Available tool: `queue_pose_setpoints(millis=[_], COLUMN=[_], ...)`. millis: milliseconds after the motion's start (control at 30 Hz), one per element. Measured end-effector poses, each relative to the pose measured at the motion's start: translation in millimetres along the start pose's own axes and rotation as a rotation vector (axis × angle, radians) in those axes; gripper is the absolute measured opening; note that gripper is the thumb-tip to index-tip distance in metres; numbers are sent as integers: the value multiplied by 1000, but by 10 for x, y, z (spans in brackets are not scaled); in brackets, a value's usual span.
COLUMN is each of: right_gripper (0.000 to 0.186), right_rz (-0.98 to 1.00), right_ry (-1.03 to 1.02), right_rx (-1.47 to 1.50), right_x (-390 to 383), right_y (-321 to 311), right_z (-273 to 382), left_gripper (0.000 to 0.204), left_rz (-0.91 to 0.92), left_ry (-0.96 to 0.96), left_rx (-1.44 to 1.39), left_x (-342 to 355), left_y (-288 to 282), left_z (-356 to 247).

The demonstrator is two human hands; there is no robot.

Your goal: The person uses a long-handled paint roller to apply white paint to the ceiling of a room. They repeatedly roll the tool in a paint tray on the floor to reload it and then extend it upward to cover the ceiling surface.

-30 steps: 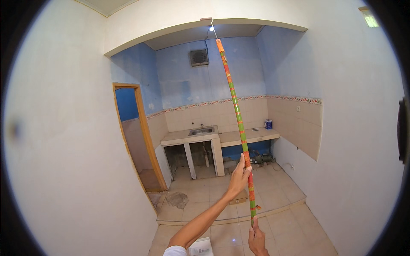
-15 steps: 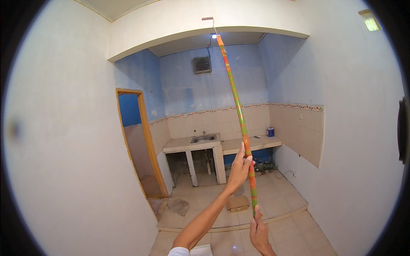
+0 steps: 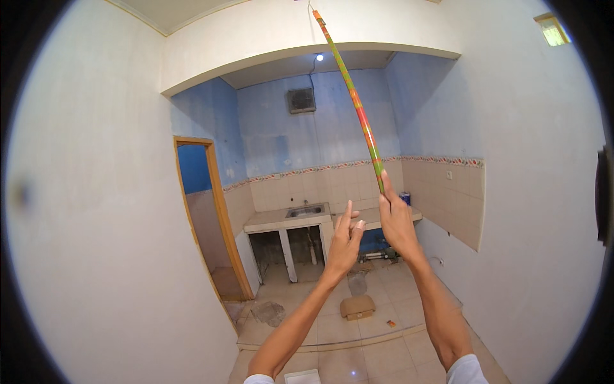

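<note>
A long paint roller pole (image 3: pixel 355 96), patterned in orange and green, slants up toward the white beam (image 3: pixel 256 61). My right hand (image 3: pixel 398 224) is wrapped round its lower end. Just to the left, my left hand (image 3: pixel 344 246) is off the pole, its fingers apart and nothing in them. A thin wire frame (image 3: pixel 310 8) rises from the pole's tip. The roller head is almost wholly cut off by the upper edge of the view.
Below lie a cardboard box (image 3: pixel 357 307) on the tiled floor and a white tray (image 3: pixel 302 377) at the lower edge. Ahead stands a tiled counter with a sink (image 3: pixel 306 210); a blue can (image 3: pixel 405 198) is partly behind my right hand. A lit bulb (image 3: pixel 320 57) hangs beyond the beam. Doorway (image 3: pixel 214 217) at left.
The pole has gone up, carrying the roller head to the upper edge. My right hand has risen with its lower end. My left hand has let go of the pole and moved slightly left.
</note>
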State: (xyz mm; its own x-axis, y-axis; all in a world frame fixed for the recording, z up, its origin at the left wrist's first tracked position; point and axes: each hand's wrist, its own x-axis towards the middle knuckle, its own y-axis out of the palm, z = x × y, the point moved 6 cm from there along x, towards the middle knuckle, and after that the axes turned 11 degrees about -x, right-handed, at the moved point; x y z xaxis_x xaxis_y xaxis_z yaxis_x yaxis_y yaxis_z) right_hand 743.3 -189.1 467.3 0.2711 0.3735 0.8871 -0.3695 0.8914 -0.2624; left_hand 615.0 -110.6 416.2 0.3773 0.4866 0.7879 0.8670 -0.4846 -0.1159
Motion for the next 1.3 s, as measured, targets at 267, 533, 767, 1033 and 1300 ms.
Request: queue_pose_setpoints(millis=[267,533,767,1033,1300], right_gripper=[57,58,64,61,63], right_rz=[9,27,141,274,98], right_ry=[-18,7,102,264,199], right_rx=[-19,-1,-74,28,-17], right_x=[860,-110,-1995,-3611,-4262], right_y=[-52,109,215,317,129], right_z=[295,-24,-323,-642,-907], left_gripper=[59,63,64,62,62], left_rz=[3,46,39,24,20], left_ry=[30,18,-47,-293,-285], left_rx=[51,-52,-173,-230,-286], left_x=[72,331,372,103,-242], left_y=[-162,-14,258,254,602], left_z=[-143,-159,217,741,730])
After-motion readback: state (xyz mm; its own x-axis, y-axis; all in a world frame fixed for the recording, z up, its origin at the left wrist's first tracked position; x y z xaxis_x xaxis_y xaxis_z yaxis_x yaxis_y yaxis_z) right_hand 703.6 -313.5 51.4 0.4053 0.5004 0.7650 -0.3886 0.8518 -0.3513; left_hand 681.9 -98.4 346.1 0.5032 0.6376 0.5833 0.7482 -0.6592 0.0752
